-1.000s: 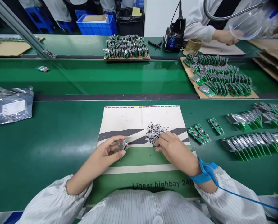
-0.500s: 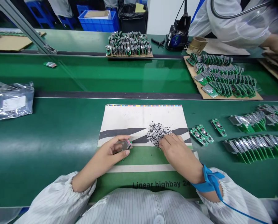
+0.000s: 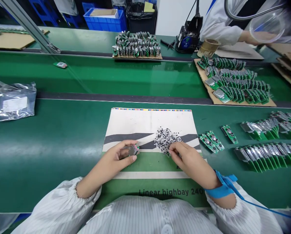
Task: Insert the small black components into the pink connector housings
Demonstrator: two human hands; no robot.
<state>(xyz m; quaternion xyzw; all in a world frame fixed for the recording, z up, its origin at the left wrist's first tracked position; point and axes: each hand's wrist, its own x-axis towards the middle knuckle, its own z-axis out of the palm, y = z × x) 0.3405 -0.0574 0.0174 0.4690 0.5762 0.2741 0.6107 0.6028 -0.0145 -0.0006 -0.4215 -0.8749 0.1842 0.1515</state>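
Touching black components [image 3: 166, 140], right hand [image 3: 190, 165]; left hand [image 3: 108, 161] holds circuit board [image 3: 134, 150].

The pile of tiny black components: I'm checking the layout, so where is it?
In the head view, the pile of tiny black components lies on the printed white-and-green paper sheet, touching the person's right hand, left of the green circuit boards.

Left hand [image 3: 108, 163]: pinching a small green circuit board with metal shield [image 3: 133, 150], lower centre. Right hand [image 3: 190, 165]: reaching into a heap of tiny black components [image 3: 166, 139] lying on a printed card [image 3: 133, 123]. Blue wrist strap [image 3: 220, 189]: circling the right wrist. Green circuit boards [image 3: 211, 142]: lying just right of the card.
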